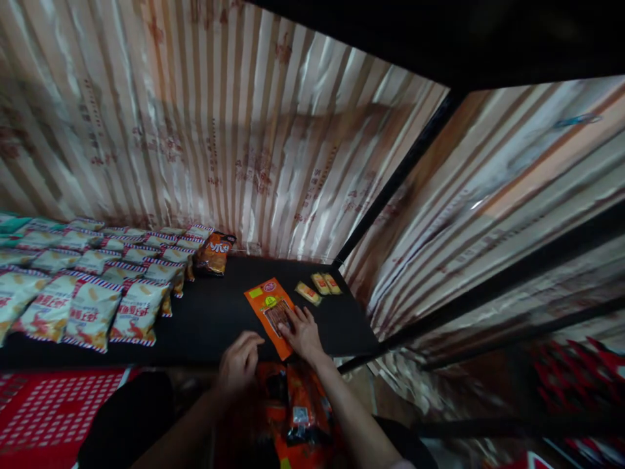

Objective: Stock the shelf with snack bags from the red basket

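An orange snack packet (pixel 269 314) lies flat on the black shelf, its top tilted to the left. My right hand (pixel 301 332) rests on the packet's lower right part, fingers stretched out over it. Left of the packet's lower end is my left hand (pixel 238 359), its fingers curled in a loose fist; I see nothing in them. Below the shelf edge, between my forearms, are several orange-red packets (pixel 303 404), partly dark and hidden.
Three small yellow packets (pixel 308 293) lie right of the orange one. Rows of white snack bags (pixel 139 312) fill the shelf's left side, with an orange-brown bag (pixel 215 253) behind. A red basket (pixel 53 410) stands lower left. Black frame bars (pixel 405 176) and striped sheeting (pixel 219 130) enclose the shelf.
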The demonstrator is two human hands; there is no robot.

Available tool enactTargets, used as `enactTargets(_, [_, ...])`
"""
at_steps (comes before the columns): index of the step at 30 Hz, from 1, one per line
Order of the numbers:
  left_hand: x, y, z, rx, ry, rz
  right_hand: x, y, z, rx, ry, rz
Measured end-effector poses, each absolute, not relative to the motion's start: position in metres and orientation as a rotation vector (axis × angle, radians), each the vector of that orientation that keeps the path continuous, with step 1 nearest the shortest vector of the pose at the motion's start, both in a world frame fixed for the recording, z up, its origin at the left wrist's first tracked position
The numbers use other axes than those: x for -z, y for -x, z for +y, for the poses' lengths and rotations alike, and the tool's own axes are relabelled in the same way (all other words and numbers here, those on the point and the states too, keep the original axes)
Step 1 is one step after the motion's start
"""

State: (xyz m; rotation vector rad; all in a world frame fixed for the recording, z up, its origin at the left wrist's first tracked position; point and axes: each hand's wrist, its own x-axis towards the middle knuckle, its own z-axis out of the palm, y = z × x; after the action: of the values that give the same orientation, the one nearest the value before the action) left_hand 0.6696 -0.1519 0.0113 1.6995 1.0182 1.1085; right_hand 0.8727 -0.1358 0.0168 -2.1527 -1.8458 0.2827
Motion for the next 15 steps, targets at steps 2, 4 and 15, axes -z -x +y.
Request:
enactTargets(2, [0.003,-0.671,-0.181,-1.045,-1.72,0.999,-0.014,-0.872,-0.143,-0.268,2.132,-1.847])
enactTargets(4, [0.016,-0.668,-0.204,-1.036,-1.736,1.088,-0.014,-0.868,-0.15,-0.179,2.056,-1.82])
enactTargets(15, [0.081,-0.66,-0.238,-0.803,-1.86,1.45,0.004,-0.88,-0.243,0.163,1.797,-1.381])
